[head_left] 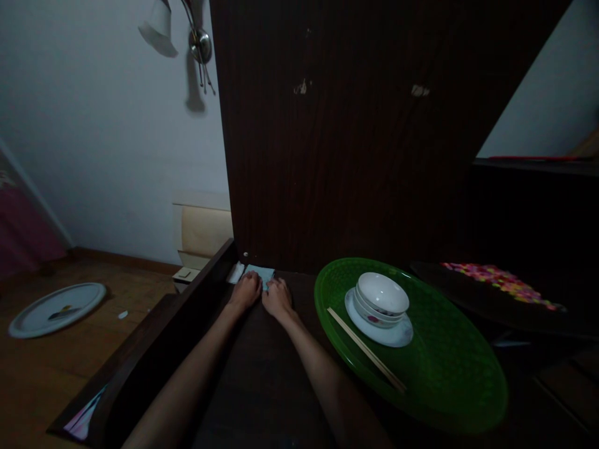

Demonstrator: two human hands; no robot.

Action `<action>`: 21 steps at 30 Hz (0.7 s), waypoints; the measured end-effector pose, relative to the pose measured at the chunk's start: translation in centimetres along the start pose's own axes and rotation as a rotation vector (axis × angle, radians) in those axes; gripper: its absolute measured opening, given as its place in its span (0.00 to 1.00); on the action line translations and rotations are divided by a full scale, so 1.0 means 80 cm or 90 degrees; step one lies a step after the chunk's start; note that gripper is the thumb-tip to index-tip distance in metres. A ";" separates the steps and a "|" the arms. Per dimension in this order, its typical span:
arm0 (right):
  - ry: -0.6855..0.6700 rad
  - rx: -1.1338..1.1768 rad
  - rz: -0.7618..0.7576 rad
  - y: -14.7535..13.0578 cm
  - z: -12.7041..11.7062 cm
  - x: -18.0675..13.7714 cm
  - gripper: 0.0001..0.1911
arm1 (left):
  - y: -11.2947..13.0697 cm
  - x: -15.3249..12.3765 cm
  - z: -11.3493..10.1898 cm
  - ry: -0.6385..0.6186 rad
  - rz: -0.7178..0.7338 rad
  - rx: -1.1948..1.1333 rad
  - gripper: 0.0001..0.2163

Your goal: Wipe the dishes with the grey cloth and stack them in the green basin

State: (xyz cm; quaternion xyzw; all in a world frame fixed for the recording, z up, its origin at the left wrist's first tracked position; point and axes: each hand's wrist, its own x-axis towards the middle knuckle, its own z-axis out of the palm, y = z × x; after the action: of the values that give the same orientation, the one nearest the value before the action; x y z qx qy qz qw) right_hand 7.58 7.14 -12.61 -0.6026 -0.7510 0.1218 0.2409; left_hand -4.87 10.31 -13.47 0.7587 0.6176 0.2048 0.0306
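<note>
A light blue folded cloth (261,272) lies on the dark wooden surface, close to the tall dark panel. My left hand (248,289) rests at its left side with the fingers curled down onto it. Beside it, my right hand (279,297) has its fingers bent over the cloth's near right part. Both hands cover the cloth's near edge, and the fingertips are partly hidden. Just left of the cloth is a small white piece (236,272), perhaps tissue or paper; neither hand holds it.
To the right stands a green oval tray (449,374) with stacked white bowls (382,293) on a plate (397,337) and chopsticks (365,349). A raised wooden edge (187,324) runs along the left. Farther right lie colourful small pieces (505,284). A white lid-like disc (58,310) is on the floor.
</note>
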 end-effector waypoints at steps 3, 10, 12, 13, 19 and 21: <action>-0.006 -0.019 -0.023 0.004 -0.007 -0.013 0.20 | -0.001 -0.001 0.001 0.012 -0.010 0.022 0.13; -0.002 -0.003 -0.040 0.022 -0.024 -0.049 0.23 | 0.005 0.003 -0.008 0.025 0.021 0.036 0.15; -0.001 0.005 -0.054 0.026 -0.029 -0.060 0.24 | 0.010 0.002 -0.012 0.032 0.034 0.034 0.17; -0.001 0.008 -0.061 0.029 -0.031 -0.065 0.24 | 0.014 0.000 -0.014 0.034 0.041 0.034 0.17; -0.017 0.005 -0.097 0.045 -0.037 -0.094 0.26 | 0.037 -0.035 -0.021 0.024 0.127 -0.060 0.21; -0.022 -0.002 -0.104 0.051 -0.037 -0.102 0.25 | 0.040 -0.053 -0.022 -0.005 0.155 -0.098 0.22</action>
State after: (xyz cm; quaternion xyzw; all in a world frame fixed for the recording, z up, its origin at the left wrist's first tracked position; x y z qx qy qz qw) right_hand 13.82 -0.06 -13.77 -0.5375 -0.8018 0.1110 0.2365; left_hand -3.14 5.15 -12.03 0.8242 0.5035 0.2506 0.0660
